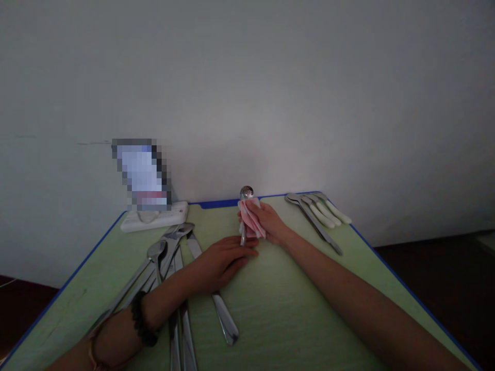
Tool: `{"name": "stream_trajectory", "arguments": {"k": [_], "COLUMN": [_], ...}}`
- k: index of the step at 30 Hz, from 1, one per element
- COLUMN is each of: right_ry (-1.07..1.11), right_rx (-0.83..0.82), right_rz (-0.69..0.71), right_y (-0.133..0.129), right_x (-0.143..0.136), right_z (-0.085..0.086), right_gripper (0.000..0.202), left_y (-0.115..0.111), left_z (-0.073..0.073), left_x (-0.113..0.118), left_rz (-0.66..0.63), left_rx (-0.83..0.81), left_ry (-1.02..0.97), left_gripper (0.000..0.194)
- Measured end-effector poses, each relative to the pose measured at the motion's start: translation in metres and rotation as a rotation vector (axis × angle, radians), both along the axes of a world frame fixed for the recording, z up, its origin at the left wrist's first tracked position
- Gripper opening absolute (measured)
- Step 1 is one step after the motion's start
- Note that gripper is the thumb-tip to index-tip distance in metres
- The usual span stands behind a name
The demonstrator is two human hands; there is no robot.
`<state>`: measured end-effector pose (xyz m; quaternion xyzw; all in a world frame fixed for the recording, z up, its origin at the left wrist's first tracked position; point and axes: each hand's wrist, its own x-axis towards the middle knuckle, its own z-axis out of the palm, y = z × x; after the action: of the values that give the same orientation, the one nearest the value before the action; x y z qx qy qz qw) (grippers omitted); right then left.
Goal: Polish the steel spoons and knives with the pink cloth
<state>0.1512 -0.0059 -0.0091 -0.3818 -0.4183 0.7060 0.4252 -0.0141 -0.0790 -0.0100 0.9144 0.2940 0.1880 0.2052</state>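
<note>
a dim home dining spot: green table strewn with cutlery, bare wall.

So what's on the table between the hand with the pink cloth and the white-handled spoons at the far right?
Nothing: in the head view the green table is bare between the right hand, holding the pink cloth, and the white-handled spoons.

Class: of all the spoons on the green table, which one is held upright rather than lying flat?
The spoon in the right hand, wrapped in a pink cloth; its bowl points up, and all other cutlery lies flat.
</note>
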Motion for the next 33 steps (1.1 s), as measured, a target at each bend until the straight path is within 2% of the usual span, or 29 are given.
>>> {"name": "stream_trajectory", "arguments": {"k": [21, 33], "right_ry": [0.037, 0.138], "right_rx": [-0.033, -0.171], "right_rz": [-0.008, -0.072], "right_y": [0.0018, 0.0019], "right_x": [-0.0003, 0.0003], "right_z": [0.0002, 0.0071], "right_gripper": [0.025, 0.028], "left_y": [0.0010, 0.0009], "left_z": [-0.0038, -0.0046], "left_x": [-0.0007, -0.0008], "left_rz": [0.000, 0.019], "left_rx": [-0.013, -0.048], "left_ry": [-0.054, -0.107], "left_gripper": [0.029, 0.030]}}
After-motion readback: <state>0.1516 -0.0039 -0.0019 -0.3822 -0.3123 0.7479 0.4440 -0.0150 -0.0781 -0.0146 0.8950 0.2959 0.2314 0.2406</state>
